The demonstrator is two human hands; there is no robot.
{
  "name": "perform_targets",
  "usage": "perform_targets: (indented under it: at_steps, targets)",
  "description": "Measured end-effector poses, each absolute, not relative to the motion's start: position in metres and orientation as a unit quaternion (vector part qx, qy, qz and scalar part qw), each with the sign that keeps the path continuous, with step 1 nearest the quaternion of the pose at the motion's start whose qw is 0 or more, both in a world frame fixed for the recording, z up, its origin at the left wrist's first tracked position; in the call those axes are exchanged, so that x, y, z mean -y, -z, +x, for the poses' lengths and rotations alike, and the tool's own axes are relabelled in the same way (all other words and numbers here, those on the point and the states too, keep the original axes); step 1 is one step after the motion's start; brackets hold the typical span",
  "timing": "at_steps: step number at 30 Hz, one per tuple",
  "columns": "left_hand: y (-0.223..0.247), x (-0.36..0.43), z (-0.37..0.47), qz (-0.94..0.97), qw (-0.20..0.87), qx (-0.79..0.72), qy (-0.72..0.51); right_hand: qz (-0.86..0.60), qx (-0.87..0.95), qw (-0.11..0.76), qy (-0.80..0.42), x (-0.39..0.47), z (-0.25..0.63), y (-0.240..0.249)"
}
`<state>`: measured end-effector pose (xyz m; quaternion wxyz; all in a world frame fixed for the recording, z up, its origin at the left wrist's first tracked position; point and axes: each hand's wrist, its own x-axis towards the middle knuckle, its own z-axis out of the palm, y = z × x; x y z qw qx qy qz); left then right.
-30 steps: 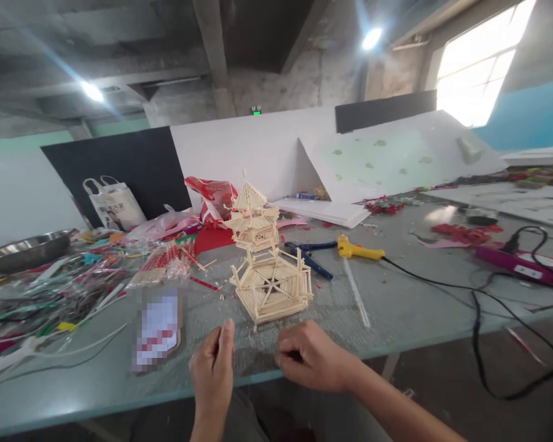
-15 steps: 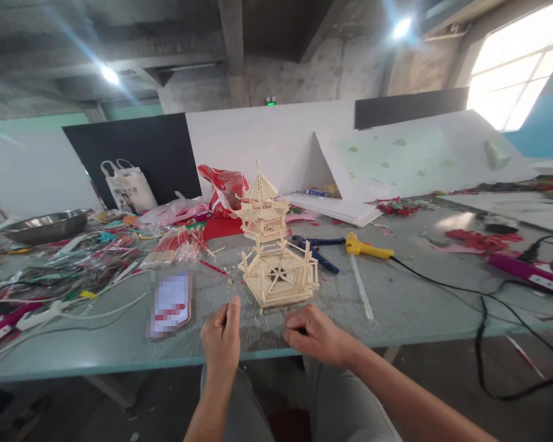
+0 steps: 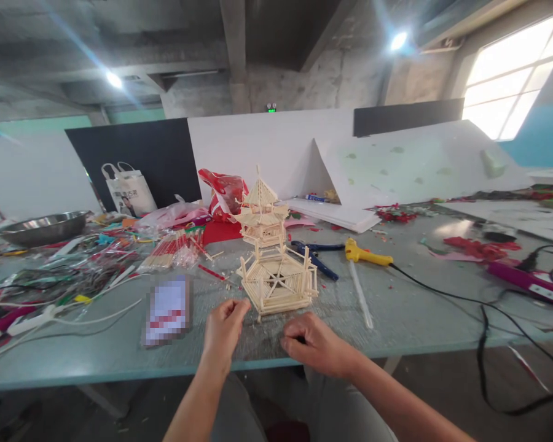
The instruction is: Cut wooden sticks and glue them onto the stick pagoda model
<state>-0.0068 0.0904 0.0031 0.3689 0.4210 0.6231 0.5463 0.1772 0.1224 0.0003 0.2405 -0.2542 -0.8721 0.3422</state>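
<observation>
Stick pagoda (image 3: 276, 298), one: stood upright on the table (image 3: 96, 356), twelve o'clock. My left hand (image 3: 223, 325): had tipped inward, nearer its base, at seven; curled closed, contact unclear. My right hand (image 3: 317, 347): lay loosely closed at five. Neither visibly held anything.

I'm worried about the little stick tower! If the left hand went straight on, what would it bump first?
The left hand would probably meet the stick pagoda first, at its base's near left edge, though depth is unclear.

Bright window (image 3: 516, 73) (upper right), concrete ceiling (image 3: 286, 31)
</observation>
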Motion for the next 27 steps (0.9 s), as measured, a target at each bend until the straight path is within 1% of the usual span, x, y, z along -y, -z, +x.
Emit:
perform_targets:
  at_steps: [6, 12, 18, 22, 27]
  targets:
    - [-0.004, -0.104, -0.007, 0.404, 0.444, -0.62, -0.505, -0.249, 0.901, 0.262, -0.239, -0.118, 0.175, 0.005]
    - [-0.006, -0.103, -0.006, 0.379, 0.466, -0.634, -0.488, -0.252, 0.908, 0.288, -0.172, -0.112, 0.176, 0.012]
    - [-0.001, -0.098, -0.002, 0.341, 0.446, -0.642, -0.522, -0.246, 0.912, 0.305, -0.123, -0.117, 0.169, 0.033]
    - [0.001, -0.097, -0.002, 0.316, 0.44, -0.654, -0.528, -0.241, 0.929, 0.259, -0.108, -0.122, 0.163, 0.041]
    - [-0.004, -0.096, 0.004, 0.296, 0.421, -0.666, -0.54, -0.208, 0.952, 0.193, -0.119, -0.129, 0.159, 0.037]
